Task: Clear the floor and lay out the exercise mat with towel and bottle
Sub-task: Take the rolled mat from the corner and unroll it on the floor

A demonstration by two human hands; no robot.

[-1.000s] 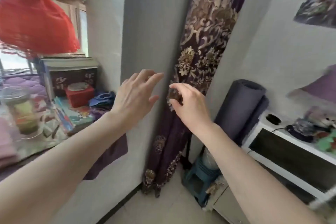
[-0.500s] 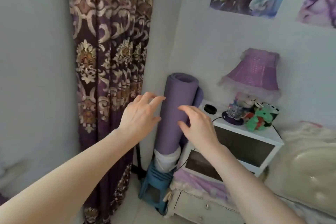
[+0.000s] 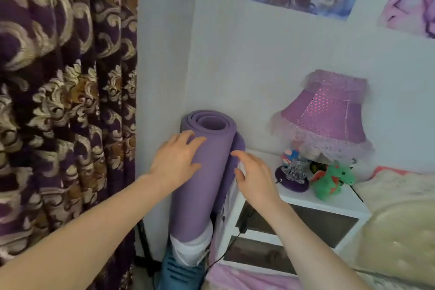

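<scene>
Dark purple curtain with gold floral pattern point(image 3: 66, 101): hangs full height, well left of the mat.

White bedside cabinet with dark-fronted drawers point(image 3: 313, 205): just right of the mat; carries a purple lace-trimmed lamp point(image 3: 324, 115) and a green plush dragon point(image 3: 329, 181).

Rolled purple foam exercise mat point(image 3: 204, 172): stands on end in the wall corner, long axis near vertical, spiral end up, foot in a blue slatted bin point(image 3: 174, 271); judged stowed upright to save floor space, not yet laid out.

Left hand point(image 3: 176, 160): grip spread open, fingers resting on the mat's left flank, not closed round it.

Right hand point(image 3: 254, 176): grip open, holding nothing, fingertips just beside the mat's right edge; contact unclear.
</scene>
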